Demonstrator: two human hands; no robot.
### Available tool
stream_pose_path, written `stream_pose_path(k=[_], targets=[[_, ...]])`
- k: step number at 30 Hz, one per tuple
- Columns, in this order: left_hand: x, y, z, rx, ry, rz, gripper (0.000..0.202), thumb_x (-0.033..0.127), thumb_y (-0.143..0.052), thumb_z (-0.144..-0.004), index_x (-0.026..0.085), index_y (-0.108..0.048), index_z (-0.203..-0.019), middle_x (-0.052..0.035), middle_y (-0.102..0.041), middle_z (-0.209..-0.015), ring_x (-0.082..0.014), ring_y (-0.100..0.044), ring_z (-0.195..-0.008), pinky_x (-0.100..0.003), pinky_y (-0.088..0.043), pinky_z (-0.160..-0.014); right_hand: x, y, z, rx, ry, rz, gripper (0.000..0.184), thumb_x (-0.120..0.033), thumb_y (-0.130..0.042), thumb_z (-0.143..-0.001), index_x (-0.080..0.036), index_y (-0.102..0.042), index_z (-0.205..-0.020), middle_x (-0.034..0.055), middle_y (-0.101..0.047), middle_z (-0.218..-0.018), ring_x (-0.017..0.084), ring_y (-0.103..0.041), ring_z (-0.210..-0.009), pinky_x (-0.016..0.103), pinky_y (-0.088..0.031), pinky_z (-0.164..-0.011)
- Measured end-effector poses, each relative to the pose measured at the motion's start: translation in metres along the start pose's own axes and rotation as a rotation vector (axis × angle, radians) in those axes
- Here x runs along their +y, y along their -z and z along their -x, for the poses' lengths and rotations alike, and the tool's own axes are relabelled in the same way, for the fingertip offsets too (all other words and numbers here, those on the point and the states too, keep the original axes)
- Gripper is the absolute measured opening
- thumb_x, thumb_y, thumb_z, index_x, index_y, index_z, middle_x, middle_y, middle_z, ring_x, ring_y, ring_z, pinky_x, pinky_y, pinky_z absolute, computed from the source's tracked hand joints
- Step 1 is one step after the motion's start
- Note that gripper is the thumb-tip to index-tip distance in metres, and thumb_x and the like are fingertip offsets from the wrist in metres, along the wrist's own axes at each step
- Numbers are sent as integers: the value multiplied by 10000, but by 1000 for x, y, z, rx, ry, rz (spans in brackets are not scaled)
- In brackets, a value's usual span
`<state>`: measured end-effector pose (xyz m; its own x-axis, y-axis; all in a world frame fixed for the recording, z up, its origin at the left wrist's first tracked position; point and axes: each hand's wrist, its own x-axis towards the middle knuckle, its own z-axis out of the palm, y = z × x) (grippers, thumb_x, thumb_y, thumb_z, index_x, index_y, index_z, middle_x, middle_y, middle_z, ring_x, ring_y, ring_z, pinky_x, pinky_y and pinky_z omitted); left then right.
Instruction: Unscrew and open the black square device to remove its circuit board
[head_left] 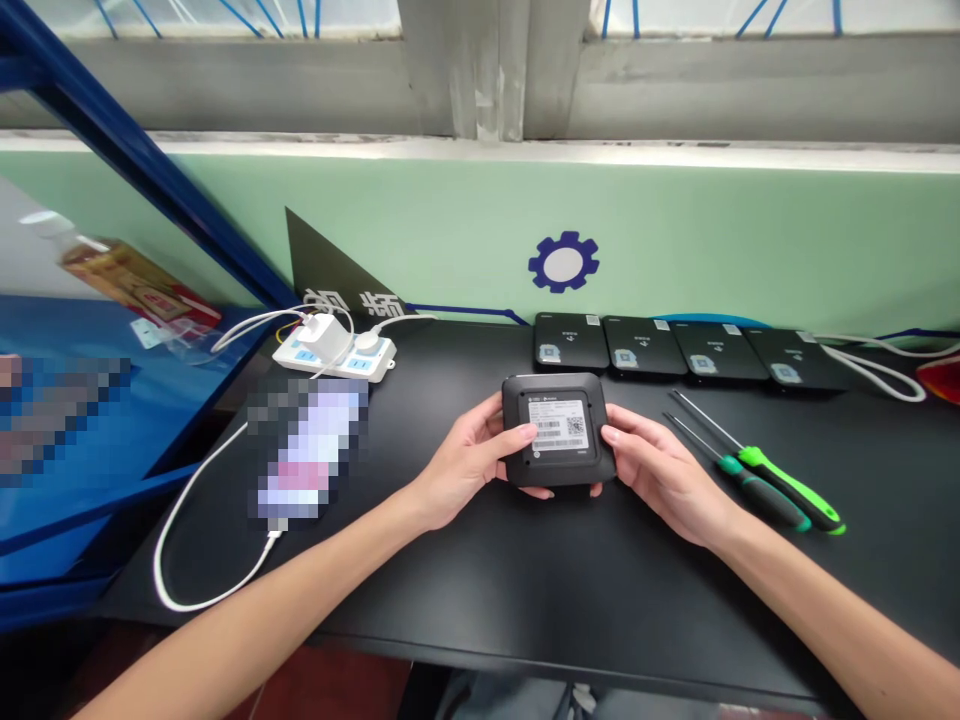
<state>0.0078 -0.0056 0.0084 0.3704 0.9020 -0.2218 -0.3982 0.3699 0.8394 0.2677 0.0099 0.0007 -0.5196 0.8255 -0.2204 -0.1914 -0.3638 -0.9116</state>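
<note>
From the left side of the black table, I see a white power strip with a white charger plugged in, then a blurred phone with a white cable. In the middle, my left hand and my right hand are curled around two sides of a black square router, with its label facing up. I cannot tell if it touches the table. Behind it lie four black routers in a row. At the right are two green-handled screwdrivers.
</note>
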Motion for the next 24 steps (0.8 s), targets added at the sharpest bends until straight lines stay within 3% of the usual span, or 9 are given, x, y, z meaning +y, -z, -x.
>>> stream_pose_path(k=[7, 12, 19, 24], targets=[[0, -2, 1, -21, 6, -24, 527, 371, -918, -991, 241, -723, -1463, -174, -752, -1525, -422, -812, -1253, -424, -798, -702, -1, 0, 0, -7, -21, 6, 508, -508, -725, -1106, -182, -653, -1488, 107, -724, -1326, 162, -724, -983, 315, -664, -805], [-1, -1, 0, -60, 19, -48, 558, 378, -915, -999, 254, -718, -1507, -177, -754, -1523, -412, -814, -1243, -442, -802, -726, 1, 5, -1, 11, -15, 56, 518, -513, -729, -1103, -198, -662, -1508, 118, -723, -1406, 212, -740, -1143, 424, -671, -1005], [-1, -1, 0, -89, 34, -80, 541, 426, -900, -1009, 251, -733, -1493, -175, -766, -1504, -395, -825, -1209, -446, -787, -736, 4, 6, -1, 12, -2, 86, 509, -505, -732, -1100, -193, -671, -1498, 125, -714, -1438, 237, -734, -1215, 480, -652, -1082], [1, 0, 0, -44, 25, -97, 459, 530, -824, -1059, 192, -772, -1365, -160, -833, -1339, -338, -830, -1194, -350, -717, -835, 3, 4, -1, 17, -1, 88, 498, -507, -739, -1094, -187, -686, -1471, 123, -719, -1425, 244, -731, -1228, 487, -648, -1090]])
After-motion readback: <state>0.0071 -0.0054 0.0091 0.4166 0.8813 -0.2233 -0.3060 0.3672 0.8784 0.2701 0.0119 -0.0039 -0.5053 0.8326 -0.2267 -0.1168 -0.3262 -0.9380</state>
